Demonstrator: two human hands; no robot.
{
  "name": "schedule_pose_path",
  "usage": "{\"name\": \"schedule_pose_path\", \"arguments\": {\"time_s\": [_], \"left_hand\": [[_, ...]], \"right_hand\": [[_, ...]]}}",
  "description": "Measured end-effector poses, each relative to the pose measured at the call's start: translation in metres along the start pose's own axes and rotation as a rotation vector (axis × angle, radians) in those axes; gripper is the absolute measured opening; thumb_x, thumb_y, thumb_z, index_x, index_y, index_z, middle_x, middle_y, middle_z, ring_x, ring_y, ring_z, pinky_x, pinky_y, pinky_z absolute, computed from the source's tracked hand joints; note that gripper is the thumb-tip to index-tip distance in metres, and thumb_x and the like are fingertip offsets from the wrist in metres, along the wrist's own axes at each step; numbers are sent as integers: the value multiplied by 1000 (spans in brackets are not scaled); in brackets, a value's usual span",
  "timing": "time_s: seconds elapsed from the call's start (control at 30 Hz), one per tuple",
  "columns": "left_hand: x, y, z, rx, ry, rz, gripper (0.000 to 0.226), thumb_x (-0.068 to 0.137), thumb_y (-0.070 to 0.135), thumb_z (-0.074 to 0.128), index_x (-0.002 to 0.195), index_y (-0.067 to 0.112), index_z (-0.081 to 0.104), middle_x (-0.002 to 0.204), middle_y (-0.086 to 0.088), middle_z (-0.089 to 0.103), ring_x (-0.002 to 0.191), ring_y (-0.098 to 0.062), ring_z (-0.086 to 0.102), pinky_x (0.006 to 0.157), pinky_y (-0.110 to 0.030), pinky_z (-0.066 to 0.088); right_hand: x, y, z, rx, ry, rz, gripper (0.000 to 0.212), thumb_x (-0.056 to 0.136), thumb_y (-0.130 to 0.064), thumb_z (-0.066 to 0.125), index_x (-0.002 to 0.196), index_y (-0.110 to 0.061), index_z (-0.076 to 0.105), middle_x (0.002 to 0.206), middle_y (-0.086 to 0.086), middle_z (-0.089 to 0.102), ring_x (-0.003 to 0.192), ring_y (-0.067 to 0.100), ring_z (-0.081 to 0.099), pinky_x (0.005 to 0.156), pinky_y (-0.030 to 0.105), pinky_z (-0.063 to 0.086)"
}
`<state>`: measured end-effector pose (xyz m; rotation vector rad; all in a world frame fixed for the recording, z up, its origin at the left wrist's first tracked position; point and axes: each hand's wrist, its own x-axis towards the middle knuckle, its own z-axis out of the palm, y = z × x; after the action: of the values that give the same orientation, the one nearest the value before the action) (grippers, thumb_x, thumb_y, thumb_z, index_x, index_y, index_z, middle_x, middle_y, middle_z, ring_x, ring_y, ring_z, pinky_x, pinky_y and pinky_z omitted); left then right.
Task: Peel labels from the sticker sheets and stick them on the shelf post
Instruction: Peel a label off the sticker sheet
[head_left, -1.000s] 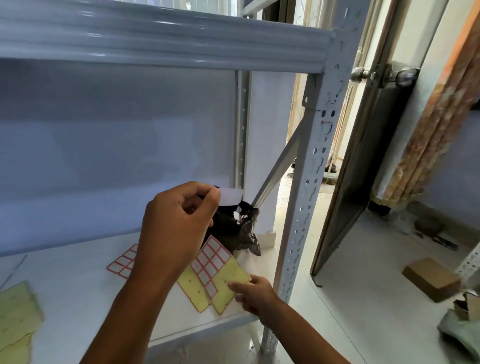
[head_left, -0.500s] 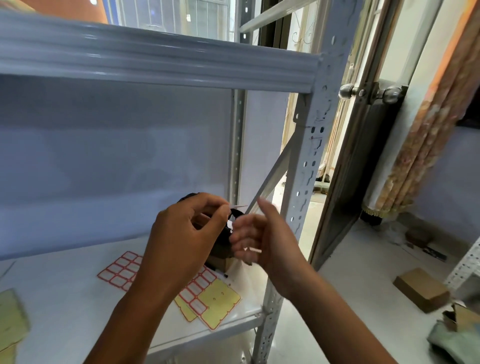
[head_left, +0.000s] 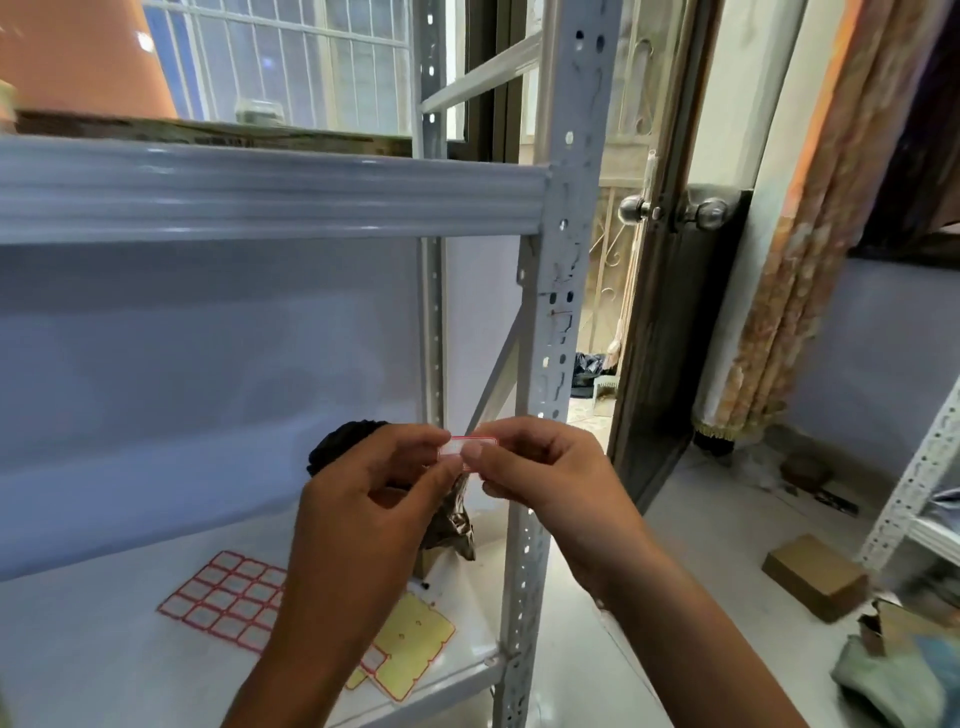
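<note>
A small white label with a red border (head_left: 470, 447) is pinched between both hands, held flat in front of the grey perforated shelf post (head_left: 558, 291). My left hand (head_left: 374, 499) grips its left end and my right hand (head_left: 535, 478) grips its right end. On the white shelf board (head_left: 93, 654) below lie sticker sheets: one full sheet of red-bordered labels (head_left: 228, 597) and a mostly stripped yellow backing sheet (head_left: 410, 649), partly hidden by my left forearm.
A dark crumpled bag (head_left: 452, 519) sits on the shelf behind my hands. An upper shelf beam (head_left: 260, 187) crosses above. To the right stand an open door with a round knob (head_left: 698, 213), a curtain (head_left: 831, 234), a cardboard box (head_left: 815, 577) on the floor and another rack (head_left: 914, 478).
My right hand left the yellow sheet on the shelf, rose and took the label's right end. Both hands lifted the label toward the post, and the view tilted upward.
</note>
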<state>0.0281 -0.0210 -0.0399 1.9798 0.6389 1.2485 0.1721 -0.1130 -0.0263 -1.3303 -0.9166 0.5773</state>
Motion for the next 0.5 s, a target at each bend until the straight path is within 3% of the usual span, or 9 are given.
{"name": "schedule_pose_path", "arguments": {"time_s": [0.1, 0.27, 0.5], "left_hand": [[9, 16, 16, -144, 33, -57, 30, 83, 30, 76, 111, 33, 67, 83, 21, 78, 80, 13, 70, 67, -1, 51], [45, 47, 50, -277, -17, -89, 8, 82, 35, 76, 89, 33, 77, 79, 21, 77, 80, 9, 71, 61, -6, 53], [82, 62, 95, -221, 24, -88, 21, 85, 37, 76, 104, 28, 80, 94, 14, 78, 86, -2, 72, 75, -18, 56]], "right_hand": [[3, -11, -18, -38, 58, -98, 14, 89, -14, 81, 103, -13, 84, 90, 1, 85, 85, 8, 80, 72, 16, 59], [26, -28, -52, -25, 229, -232, 21, 81, -14, 88, 101, -13, 81, 88, 2, 85, 83, 13, 81, 73, 20, 62], [68, -35, -91, -64, 261, -242, 15, 84, -18, 87, 97, -15, 80, 90, 5, 83, 87, 19, 80, 79, 29, 63]]}}
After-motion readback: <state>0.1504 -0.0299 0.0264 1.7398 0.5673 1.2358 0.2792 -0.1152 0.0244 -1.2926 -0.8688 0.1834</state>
